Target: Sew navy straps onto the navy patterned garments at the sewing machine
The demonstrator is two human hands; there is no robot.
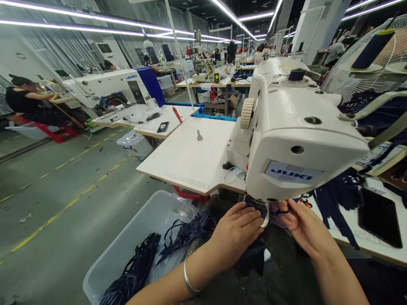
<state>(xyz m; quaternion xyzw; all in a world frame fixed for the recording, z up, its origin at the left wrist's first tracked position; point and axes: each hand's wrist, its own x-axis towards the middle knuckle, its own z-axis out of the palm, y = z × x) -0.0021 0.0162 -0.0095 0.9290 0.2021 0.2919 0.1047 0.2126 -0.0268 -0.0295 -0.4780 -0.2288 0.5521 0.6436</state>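
A white JUKI sewing machine fills the right half of the head view, its needle area low over a piece of navy fabric. My left hand, with a silver bangle on the wrist, lies across this fabric just below the needle. Its fingers are stretched out and its thumb is hidden. On the other side of the white curved lever, my right hand pinches a dark navy strip between thumb and fingers. Most of that strip is hidden.
Bundles of navy strips lie in a clear plastic bin at lower left. A black phone rests on the right tabletop. On the white table sits a small grey piece. Another person sits at far left.
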